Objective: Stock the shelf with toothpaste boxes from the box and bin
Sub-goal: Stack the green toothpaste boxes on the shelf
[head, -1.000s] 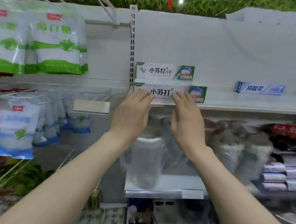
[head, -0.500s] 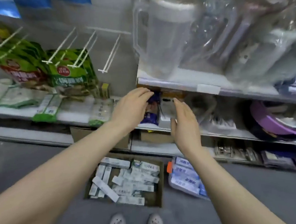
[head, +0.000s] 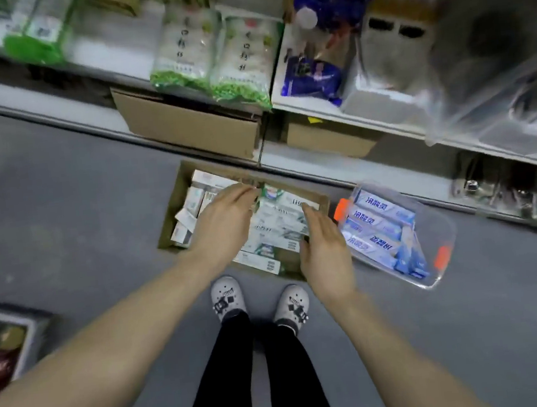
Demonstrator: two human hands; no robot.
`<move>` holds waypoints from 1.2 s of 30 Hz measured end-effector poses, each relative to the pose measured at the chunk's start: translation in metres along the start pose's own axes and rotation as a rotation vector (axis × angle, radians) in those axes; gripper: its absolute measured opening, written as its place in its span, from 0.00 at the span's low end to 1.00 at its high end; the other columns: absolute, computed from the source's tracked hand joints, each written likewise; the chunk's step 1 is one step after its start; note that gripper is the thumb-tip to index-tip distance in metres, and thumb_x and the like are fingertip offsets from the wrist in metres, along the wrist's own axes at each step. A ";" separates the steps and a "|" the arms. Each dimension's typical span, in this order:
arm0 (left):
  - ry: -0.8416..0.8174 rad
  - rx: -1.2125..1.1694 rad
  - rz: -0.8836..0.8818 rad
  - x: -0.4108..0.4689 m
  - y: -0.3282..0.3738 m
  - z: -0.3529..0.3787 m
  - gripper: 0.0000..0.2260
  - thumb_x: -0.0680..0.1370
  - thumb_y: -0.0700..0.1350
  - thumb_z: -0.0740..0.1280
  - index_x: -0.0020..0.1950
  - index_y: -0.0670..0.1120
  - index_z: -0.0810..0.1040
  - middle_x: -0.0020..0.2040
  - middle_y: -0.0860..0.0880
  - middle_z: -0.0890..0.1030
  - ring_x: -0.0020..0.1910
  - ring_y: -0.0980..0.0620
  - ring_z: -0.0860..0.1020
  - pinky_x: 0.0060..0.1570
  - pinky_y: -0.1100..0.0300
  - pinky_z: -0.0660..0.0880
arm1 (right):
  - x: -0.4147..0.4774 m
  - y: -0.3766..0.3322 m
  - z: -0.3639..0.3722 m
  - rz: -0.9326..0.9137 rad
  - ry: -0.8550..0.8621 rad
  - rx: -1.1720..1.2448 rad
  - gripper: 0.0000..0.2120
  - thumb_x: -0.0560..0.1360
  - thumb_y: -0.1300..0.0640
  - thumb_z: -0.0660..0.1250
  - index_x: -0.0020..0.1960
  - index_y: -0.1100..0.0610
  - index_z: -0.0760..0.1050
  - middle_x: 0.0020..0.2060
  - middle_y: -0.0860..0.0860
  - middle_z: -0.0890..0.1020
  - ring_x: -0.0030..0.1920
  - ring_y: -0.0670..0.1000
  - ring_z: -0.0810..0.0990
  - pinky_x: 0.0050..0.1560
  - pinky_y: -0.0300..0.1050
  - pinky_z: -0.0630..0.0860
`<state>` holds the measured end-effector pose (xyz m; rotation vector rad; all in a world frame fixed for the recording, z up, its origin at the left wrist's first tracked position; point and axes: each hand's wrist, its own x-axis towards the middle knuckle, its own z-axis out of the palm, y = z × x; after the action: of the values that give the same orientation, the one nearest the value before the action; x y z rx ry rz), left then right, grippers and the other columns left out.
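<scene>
- Left hand (head: pixel 225 217): palm down, fingers straight and slightly spread, holding nothing. It hovers over the middle of the box (head: pixel 170 213).
- Right hand (head: pixel 324 247): palm turned inward, fingers straight and close together, holding nothing. It lies just right of the left hand and nearer the person, over the box's right end.
- Box: open brown cardboard, standing on the floor (head: pixel 61 198) beneath both hands.
- Toothpaste boxes (head: pixel 279 225): white with green ends, lying flat in loose layers inside the box. Several show in the gap between the two hands, and more lie to the left of the left hand.
- Left fingertips (head: pixel 249 188): they end just beside one green-ended toothpaste box. The blur hides whether they touch it.
- Bin (head: pixel 446 234): clear plastic with an orange latch (head: pixel 341 210) at each end, on the floor just right of the right hand and just beside the box.
- Blue boxes (head: pixel 378 225): toothpaste in blue and white, packed side by side in the bin.
- Shoes (head: pixel 229 298): a pale pair below the hands, toes near the box's near edge.
- Shelf (head: pixel 309 164): its lowest board runs beyond the fingertips of both hands.
- Bags (head: pixel 184 49): green and white, on a higher board well beyond the left hand.
- Cartons (head: pixel 185 122): plain brown, tucked under that board, between the bags and the box.
</scene>
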<state>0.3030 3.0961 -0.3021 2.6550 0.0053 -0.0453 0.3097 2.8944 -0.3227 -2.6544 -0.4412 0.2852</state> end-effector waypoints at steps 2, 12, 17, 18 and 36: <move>-0.030 -0.010 -0.056 -0.011 -0.023 0.041 0.22 0.69 0.30 0.71 0.62 0.42 0.79 0.60 0.44 0.80 0.57 0.43 0.79 0.54 0.53 0.77 | -0.001 0.013 0.043 -0.011 -0.033 -0.002 0.34 0.65 0.74 0.68 0.70 0.63 0.69 0.64 0.61 0.77 0.65 0.62 0.75 0.64 0.57 0.74; -0.211 -0.085 -0.314 -0.065 -0.114 0.185 0.22 0.72 0.31 0.67 0.66 0.40 0.76 0.63 0.41 0.77 0.60 0.39 0.76 0.60 0.50 0.73 | 0.009 0.074 0.196 -0.060 -0.197 -0.095 0.34 0.63 0.74 0.71 0.69 0.64 0.71 0.60 0.61 0.80 0.61 0.61 0.79 0.63 0.54 0.76; -0.276 -0.078 -0.361 -0.076 -0.160 0.240 0.21 0.70 0.29 0.69 0.63 0.37 0.78 0.59 0.38 0.79 0.55 0.36 0.78 0.54 0.47 0.76 | 0.028 0.107 0.255 -0.034 -0.290 -0.140 0.34 0.66 0.72 0.71 0.71 0.66 0.68 0.57 0.64 0.80 0.58 0.63 0.79 0.60 0.56 0.76; -0.273 -0.082 -0.385 -0.076 -0.167 0.249 0.21 0.70 0.30 0.69 0.63 0.37 0.77 0.59 0.37 0.79 0.55 0.35 0.78 0.53 0.45 0.77 | 0.034 0.111 0.264 -0.018 -0.307 -0.144 0.34 0.67 0.72 0.71 0.72 0.66 0.66 0.56 0.64 0.80 0.57 0.63 0.79 0.60 0.56 0.76; 0.305 -0.429 -1.357 -0.025 -0.235 0.374 0.29 0.76 0.42 0.70 0.71 0.37 0.59 0.71 0.39 0.59 0.69 0.44 0.64 0.61 0.69 0.60 | 0.067 0.191 0.373 0.101 -0.315 -0.404 0.28 0.79 0.40 0.52 0.60 0.64 0.72 0.51 0.60 0.80 0.51 0.62 0.79 0.54 0.55 0.73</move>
<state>0.2637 3.1290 -0.7411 1.7503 1.6502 -0.0669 0.3224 2.8966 -0.7469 -3.0411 -0.5081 0.7209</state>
